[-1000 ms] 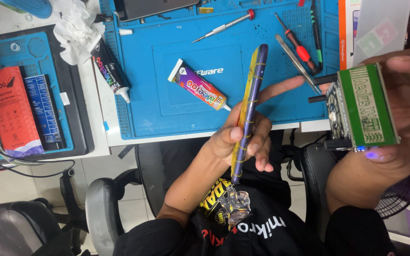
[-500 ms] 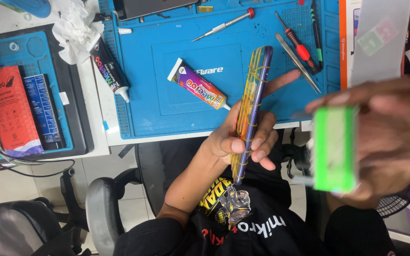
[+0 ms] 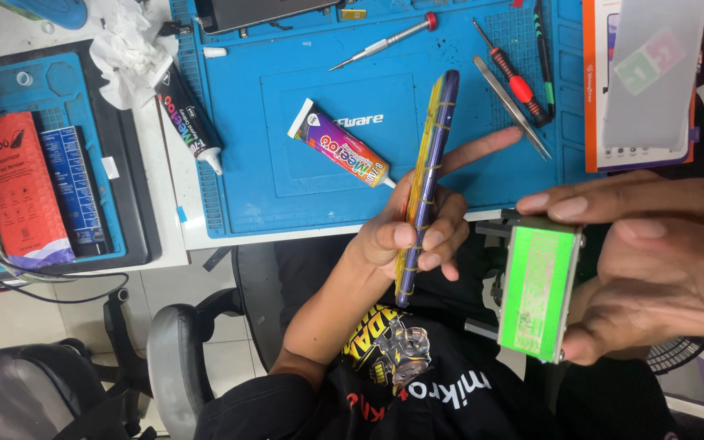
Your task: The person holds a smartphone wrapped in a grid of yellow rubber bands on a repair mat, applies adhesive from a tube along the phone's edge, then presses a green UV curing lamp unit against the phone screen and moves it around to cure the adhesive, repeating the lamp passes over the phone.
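My left hand (image 3: 405, 232) grips a slim purple phone (image 3: 427, 171) edge-on, wrapped with yellow rubber bands, index finger stretched out toward the right. It hovers over the front edge of the blue work mat (image 3: 319, 98). My right hand (image 3: 669, 261) is close to the camera at the right and holds a small metal block with a bright green face (image 3: 537, 289), just right of the phone and apart from it.
On the mat lie a colourful glue tube (image 3: 339, 153), a black glue tube (image 3: 187, 118), two screwdrivers (image 3: 384, 39) (image 3: 515, 77) and tweezers (image 3: 511, 104). A flat package (image 3: 645, 81) sits top right, a red box (image 3: 18, 187) and crumpled tissue (image 3: 128, 49) on the left. A chair (image 3: 173, 358) is below.
My right hand has brought the green-faced block down and left, closer to the phone, and turned it more upright. My left hand and the phone have barely moved.
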### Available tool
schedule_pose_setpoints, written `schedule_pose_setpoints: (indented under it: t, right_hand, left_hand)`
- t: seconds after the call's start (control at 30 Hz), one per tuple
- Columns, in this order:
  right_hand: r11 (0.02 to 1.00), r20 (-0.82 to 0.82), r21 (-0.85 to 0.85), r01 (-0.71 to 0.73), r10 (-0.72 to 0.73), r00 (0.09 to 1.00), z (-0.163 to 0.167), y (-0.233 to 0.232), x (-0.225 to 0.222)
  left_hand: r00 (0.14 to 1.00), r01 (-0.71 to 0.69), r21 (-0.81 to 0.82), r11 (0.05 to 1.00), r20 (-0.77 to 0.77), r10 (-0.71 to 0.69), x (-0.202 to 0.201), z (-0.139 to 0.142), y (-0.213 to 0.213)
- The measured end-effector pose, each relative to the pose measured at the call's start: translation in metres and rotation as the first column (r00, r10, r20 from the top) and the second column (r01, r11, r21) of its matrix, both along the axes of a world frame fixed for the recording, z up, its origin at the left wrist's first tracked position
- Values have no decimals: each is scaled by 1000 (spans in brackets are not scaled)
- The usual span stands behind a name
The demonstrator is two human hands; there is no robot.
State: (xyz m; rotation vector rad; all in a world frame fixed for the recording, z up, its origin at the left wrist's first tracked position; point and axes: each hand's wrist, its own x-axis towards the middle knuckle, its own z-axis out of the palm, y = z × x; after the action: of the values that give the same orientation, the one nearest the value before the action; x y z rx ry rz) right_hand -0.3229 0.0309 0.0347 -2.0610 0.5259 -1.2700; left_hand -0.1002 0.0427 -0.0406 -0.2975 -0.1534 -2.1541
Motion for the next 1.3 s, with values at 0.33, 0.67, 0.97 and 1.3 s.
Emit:
schedule_pose_setpoints:
  t: [0.33,0.67,0.97,1.3]
  right_hand:
    - [996,-160,-34,-80,74,984,7,-10,-15]
    - [991,-153,134,-19,40,987,-3,-6,-22]
    - [931,161,287,-226,185,969,17,2,52]
    - [998,-160,-39,57,-63,985,16,27,74]
  left_hand:
    - [1000,-8,0,1000,14,8,1,-3,0]
    - [967,5,57,998,-256,10,-7,-4,-11]
    - [926,-369,-178,912,-156,344,5,-16,-25]
    - [765,-614,-534,582,-220,605,30,-13,-30]
